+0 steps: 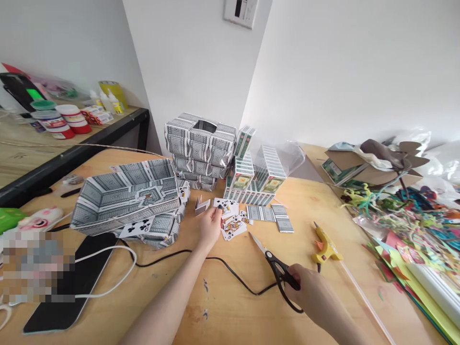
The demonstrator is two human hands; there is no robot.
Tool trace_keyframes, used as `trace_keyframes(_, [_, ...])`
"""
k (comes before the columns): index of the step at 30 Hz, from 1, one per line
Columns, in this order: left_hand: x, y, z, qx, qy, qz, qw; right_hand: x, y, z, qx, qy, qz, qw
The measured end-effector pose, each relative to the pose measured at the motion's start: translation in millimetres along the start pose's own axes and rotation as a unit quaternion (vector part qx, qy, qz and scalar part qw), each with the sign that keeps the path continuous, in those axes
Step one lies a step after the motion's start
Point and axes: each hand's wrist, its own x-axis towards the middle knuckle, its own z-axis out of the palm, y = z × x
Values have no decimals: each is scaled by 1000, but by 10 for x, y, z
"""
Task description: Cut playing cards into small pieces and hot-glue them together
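Note:
My left hand (210, 226) is closed at the edge of a face-up playing card (230, 208), its thumb on the card's left side. More face cards (233, 229) lie loose just below and to the right of it. In my right hand (309, 290) are black-handled scissors (278, 264), held low over the table; their blades point up and left toward the cards and look nearly closed. Face-down cards (262, 213) lie in a row right of the loose ones. A small folded card piece (202, 205) stands left of my left hand.
An open box made of cards (89, 203) sits at left, with a card-covered stack (201, 143) behind. Green card packs (242, 172) stand at the back. A yellow glue gun (326, 247) lies at right; a black cable (233, 270) crosses the table. A tablet (72, 306) lies front left.

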Motion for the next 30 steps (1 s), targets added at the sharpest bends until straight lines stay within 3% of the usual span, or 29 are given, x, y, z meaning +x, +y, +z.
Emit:
trace_keyframes(3, [-10,10,4,1,-2,3,1000,-28,-74,102,164,-35,27,986])
trace_keyframes(6, [-23,17,9,2,0,11,1000,-78,-248,235,364,-103,69,923])
trace_keyframes(8, [-28,21,12,-2,3,15,1000,-121,-394,299,435,-126,78,888])
trace_keyframes(13, [-27,16,20,-18,4,5,1000,-167,-671,298,525,-175,20,832])
trace_keyframes(17, [-28,-22,35,-48,-18,-14,999,-137,-751,294,583,-224,25,781])
trace_keyframes(30, [-86,-91,37,42,-72,116,990,119,-869,411,634,-237,14,736])
